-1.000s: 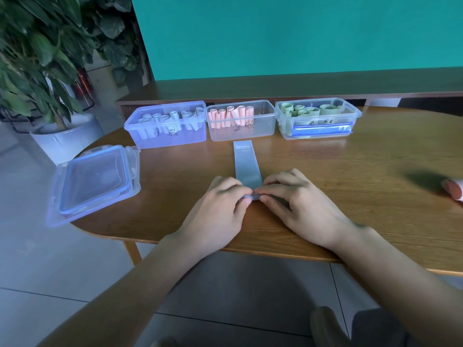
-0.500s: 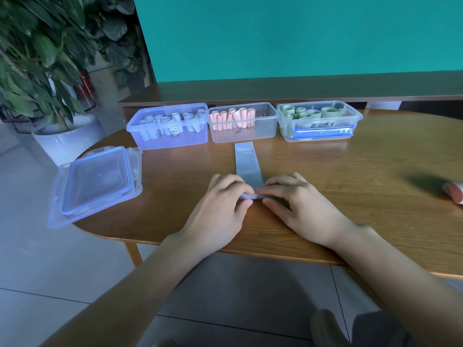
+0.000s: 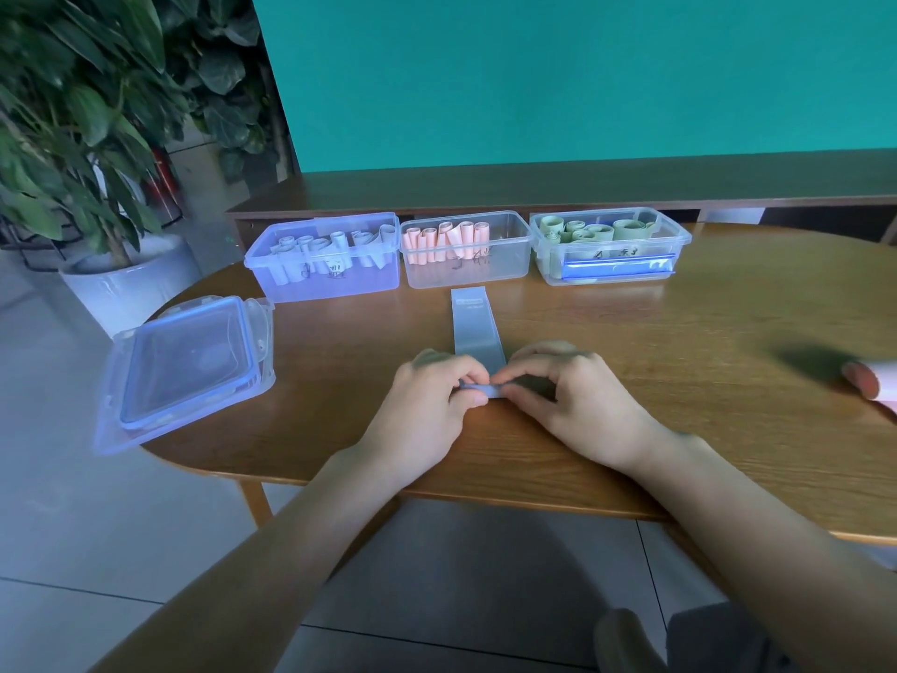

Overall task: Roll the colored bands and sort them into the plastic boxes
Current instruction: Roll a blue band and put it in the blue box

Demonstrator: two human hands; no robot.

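A pale blue band [image 3: 474, 327] lies flat on the wooden table [image 3: 679, 357], running away from me toward the boxes. Its near end is curled into a small roll. My left hand [image 3: 427, 405] and my right hand [image 3: 568, 400] both pinch that roll with fingertips and thumbs. Three clear plastic boxes stand in a row at the back: the left box [image 3: 323, 257] holds pale blue rolls, the middle box [image 3: 466, 250] pink rolls, the right box [image 3: 609, 245] green rolls.
Box lids [image 3: 187, 366] are stacked at the table's left edge, partly overhanging. A pink object [image 3: 873, 381] sits at the right edge of the view. A potted plant [image 3: 87, 138] stands on the floor to the left. A low wooden shelf [image 3: 582, 187] runs behind the table.
My fingers have curled up over the band's near end, which now shows as a small roll. The flat part of the band looks slightly shorter.
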